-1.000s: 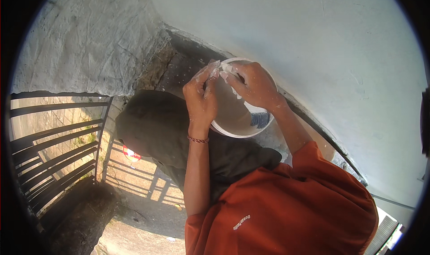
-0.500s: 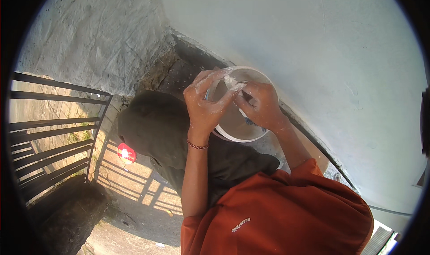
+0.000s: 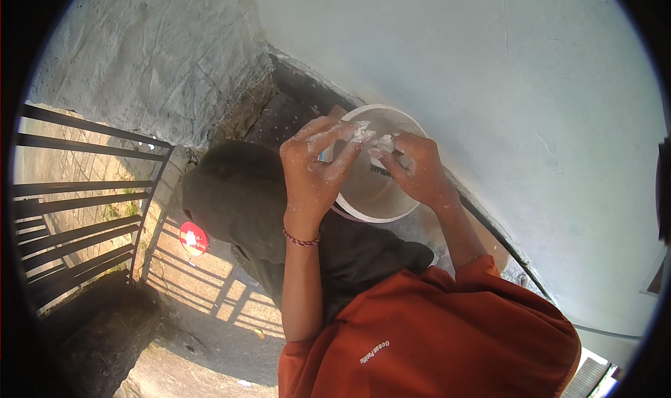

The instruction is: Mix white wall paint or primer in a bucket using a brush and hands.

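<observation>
Over the mouth of a white round bucket, both hands are raised with their fingertips a little apart. My left hand, dusted with white and wearing a braided bracelet, pinches a white pasty lump. My right hand closes its thumb and fingers on a second whitish lump, partly covered by the fingers. Inside the bucket a dark bristly thing shows below the right fingers; its kind cannot be made out.
A pale smooth wall rises just beyond the bucket, meeting a rough grey wall on the left. Dark metal railings stand at the left. A red round object lies near my knee.
The hands have drawn apart from the shared white lump, leaving some at each set of fingertips. My right hand has shifted slightly right, my left slightly left.
</observation>
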{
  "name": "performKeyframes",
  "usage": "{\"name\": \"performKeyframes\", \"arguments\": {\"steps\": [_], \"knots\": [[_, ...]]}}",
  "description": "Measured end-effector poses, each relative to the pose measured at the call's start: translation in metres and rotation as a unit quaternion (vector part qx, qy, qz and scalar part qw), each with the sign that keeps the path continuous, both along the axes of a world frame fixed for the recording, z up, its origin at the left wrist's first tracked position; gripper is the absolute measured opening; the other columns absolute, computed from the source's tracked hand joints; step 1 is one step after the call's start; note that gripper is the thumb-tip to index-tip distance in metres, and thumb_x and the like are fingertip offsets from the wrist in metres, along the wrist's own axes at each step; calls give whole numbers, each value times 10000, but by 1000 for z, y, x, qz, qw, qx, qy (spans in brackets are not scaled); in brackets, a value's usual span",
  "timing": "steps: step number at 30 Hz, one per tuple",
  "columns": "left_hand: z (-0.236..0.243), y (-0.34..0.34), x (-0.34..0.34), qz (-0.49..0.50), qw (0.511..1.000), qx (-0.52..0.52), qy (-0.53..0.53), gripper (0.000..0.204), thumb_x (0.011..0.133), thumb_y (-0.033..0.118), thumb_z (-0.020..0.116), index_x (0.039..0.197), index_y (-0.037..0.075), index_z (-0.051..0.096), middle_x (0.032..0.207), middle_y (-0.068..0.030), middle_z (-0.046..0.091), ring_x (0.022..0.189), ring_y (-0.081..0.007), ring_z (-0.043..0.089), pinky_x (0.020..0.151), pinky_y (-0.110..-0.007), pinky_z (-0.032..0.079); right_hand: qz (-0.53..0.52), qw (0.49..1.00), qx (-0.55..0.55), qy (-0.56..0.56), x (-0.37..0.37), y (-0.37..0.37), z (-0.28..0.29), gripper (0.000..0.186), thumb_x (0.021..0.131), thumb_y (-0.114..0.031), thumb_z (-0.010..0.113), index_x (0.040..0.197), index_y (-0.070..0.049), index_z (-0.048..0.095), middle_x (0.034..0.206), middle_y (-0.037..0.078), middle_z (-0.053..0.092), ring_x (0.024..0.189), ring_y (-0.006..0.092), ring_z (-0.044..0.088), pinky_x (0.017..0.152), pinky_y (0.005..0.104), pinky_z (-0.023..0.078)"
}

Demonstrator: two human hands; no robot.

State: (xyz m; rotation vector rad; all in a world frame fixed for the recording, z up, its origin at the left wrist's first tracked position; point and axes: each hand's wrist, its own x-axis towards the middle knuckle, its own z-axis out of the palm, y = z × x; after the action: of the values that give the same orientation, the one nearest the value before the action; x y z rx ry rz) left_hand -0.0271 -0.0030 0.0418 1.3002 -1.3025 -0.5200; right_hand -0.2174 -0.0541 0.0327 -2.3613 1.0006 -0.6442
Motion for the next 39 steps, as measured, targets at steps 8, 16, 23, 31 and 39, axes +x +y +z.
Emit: {"name": "performKeyframes", "arguments": {"steps": [8, 16, 23, 31, 39], "knots": [[-9, 6, -17, -16, 992, 14, -121, 121, 741, 97, 757, 826, 15, 732, 825, -118, 694, 773, -256, 647, 751, -350, 467, -173, 964, 84, -185, 0, 6, -3, 184, 920, -145, 624, 902, 38, 617, 750, 152, 642, 630, 224, 626, 574, 351, 461], [-14, 11, -24, -56, 965, 52, -253, 91, 733, 119, 734, 811, 73, 735, 838, -65, 690, 829, -250, 629, 836, -377, 416, -122, 989, 75, -32, 7, -2, 1, 244, 933, -193, 593, 858, 38, 579, 722, 206, 608, 625, 371, 585, 582, 429, 436], [-17, 15, -25, -20, 975, 12, -219, 228, 674, 62, 715, 902, 66, 702, 973, -76, 689, 906, -275, 623, 861, -395, 428, -48, 984, 136, 106, 27, -20, -2, 297, 928, -263, 565, 880, 29, 596, 769, 227, 611, 743, 406, 584, 656, 467, 427], [-28, 13, -34, 22, 968, -8, -249, 208, 673, 93, 731, 877, 74, 697, 941, -65, 687, 869, -251, 621, 849, -375, 416, 23, 939, 225, 257, 34, -53, -19, 249, 894, -204, 598, 887, 39, 656, 836, 229, 651, 802, 387, 631, 717, 460, 476], [-27, 13, -30, 10, 964, -1, -265, 174, 671, 125, 737, 831, 72, 694, 887, -62, 678, 839, -245, 617, 840, -387, 401, 80, 956, 80, 272, 37, -46, -31, 130, 740, -89, 645, 798, 21, 680, 846, 206, 674, 845, 371, 660, 717, 422, 527]]}}
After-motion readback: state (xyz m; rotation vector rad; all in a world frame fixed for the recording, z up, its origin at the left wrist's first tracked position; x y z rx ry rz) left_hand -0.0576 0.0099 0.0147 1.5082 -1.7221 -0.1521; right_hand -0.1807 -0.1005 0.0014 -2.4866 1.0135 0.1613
